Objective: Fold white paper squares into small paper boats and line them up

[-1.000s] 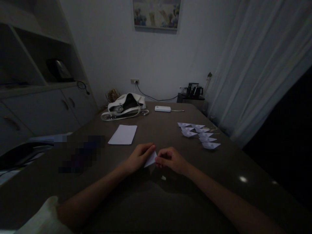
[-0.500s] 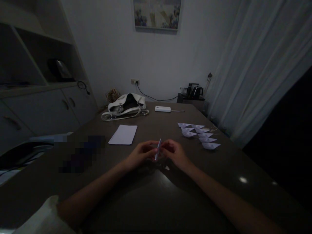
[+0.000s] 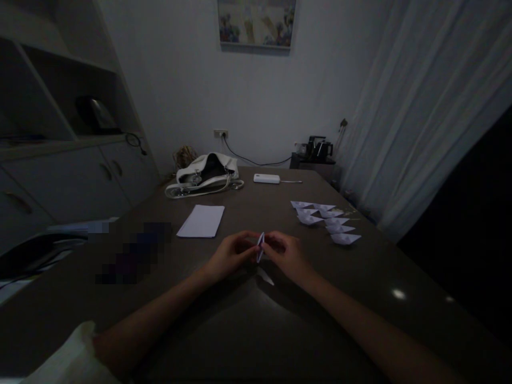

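Observation:
A small folded piece of white paper (image 3: pixel 260 246) stands on edge between my two hands, just above the dark table (image 3: pixel 248 320). My left hand (image 3: pixel 230 253) pinches it from the left with closed fingers. From the right, my right hand (image 3: pixel 286 255) pinches the same piece. A stack of flat white sheets (image 3: pixel 201 221) lies beyond my left hand. Several finished paper boats (image 3: pixel 326 218) lie in a cluster to the right of my right hand.
A white handbag (image 3: pixel 204 173) and a white power bank (image 3: pixel 266 178) with its cable sit at the table's far end. Cabinets and shelves (image 3: pixel 60 160) line the left. A white curtain (image 3: pixel 420 117) hangs at the right. A kettle set (image 3: pixel 318 148) stands in the far corner.
The folded paper lay flat under my fingers a second ago. Both hands have lifted it, turned it on edge and moved slightly away from me.

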A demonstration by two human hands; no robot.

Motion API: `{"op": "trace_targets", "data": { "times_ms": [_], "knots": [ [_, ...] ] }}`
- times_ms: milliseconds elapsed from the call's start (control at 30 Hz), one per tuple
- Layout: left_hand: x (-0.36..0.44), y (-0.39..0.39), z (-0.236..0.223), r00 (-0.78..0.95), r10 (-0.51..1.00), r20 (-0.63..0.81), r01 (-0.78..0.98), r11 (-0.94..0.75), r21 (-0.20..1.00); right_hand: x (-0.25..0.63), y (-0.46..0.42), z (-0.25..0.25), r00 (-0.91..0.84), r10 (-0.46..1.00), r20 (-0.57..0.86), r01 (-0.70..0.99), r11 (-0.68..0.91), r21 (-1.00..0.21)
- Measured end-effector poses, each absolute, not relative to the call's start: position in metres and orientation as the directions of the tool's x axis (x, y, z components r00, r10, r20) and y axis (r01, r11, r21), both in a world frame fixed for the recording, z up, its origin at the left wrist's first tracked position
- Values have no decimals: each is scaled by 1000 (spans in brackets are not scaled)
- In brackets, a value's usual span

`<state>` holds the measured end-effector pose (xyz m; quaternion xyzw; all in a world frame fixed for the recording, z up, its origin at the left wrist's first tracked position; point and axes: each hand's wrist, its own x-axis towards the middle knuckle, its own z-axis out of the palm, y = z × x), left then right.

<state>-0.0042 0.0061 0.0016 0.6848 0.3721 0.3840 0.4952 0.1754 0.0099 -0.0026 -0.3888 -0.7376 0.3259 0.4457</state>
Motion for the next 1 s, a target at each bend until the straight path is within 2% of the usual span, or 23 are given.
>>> {"op": "trace_targets", "data": {
  "times_ms": [133, 333, 500, 600, 833, 1000],
  "knots": [
    [-3, 5, -2, 423, 888, 179, 98, -241, 966, 173, 7, -3, -245, 896, 370, 277, 430, -859],
    [-2, 5, 2, 340, 932, 128, -21, -129, 991, 175, 16, -5, -264, 917, 298, 30, 316, -948],
    [-1, 5, 6, 292, 955, 45, -112, -13, 994, 176, 18, -3, -254, 949, 189, -65, 178, -982],
    [-1, 4, 5, 288, 957, 22, -141, 20, 990, 177, 17, -1, -248, 955, 162, -75, 148, -986],
    [-1, 10, 1, 240, 967, 84, -105, -61, 993, 173, 15, -4, -272, 943, 192, -75, 178, -981],
    [-2, 11, 2, 193, 964, 185, -84, -172, 982, 171, 16, -11, -415, 905, 95, 73, 137, -988]
  ]
}}
